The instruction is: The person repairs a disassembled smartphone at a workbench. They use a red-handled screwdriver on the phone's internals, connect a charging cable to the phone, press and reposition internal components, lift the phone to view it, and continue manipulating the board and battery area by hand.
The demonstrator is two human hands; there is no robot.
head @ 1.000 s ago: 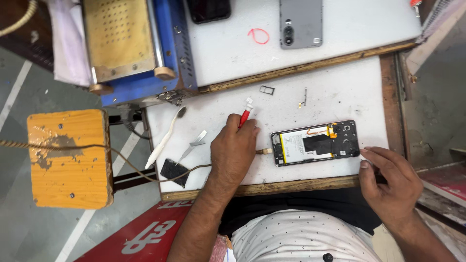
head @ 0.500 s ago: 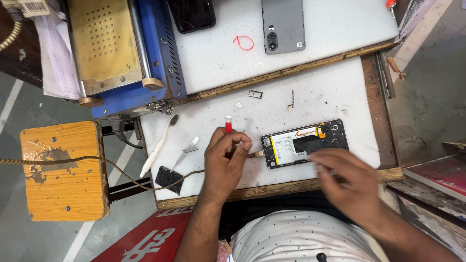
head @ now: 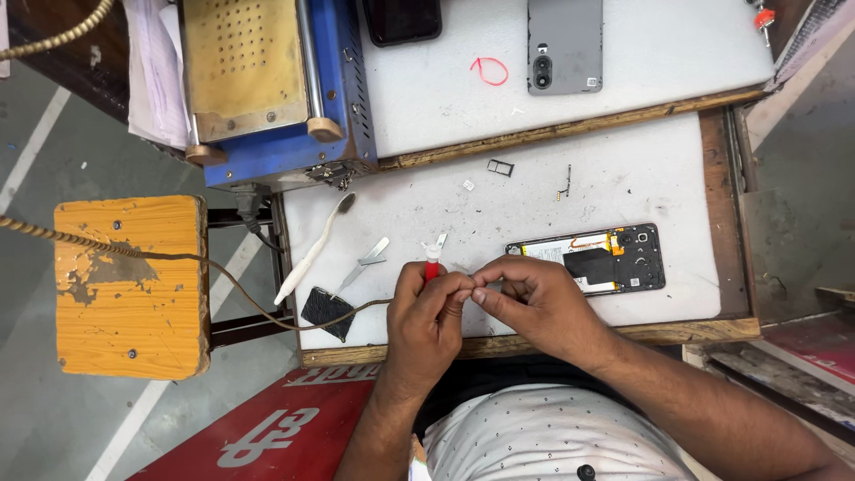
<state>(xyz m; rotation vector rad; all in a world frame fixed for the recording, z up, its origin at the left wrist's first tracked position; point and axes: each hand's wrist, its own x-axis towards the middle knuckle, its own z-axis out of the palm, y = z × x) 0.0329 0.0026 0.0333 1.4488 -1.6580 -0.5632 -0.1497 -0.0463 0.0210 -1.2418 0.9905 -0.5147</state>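
Both of my hands meet at the bench's near edge. My left hand (head: 426, 316) is closed around a red-handled tool (head: 432, 260) whose pale tip pokes up past the knuckles. My right hand (head: 534, 298) pinches its fingertips against the left's; what sits between them is too small to tell. Just right of them lies an opened phone (head: 588, 258), flat, black, rectangular, with its insides bared. Metal tweezers (head: 363, 264) rest on the scuffed white top to the left.
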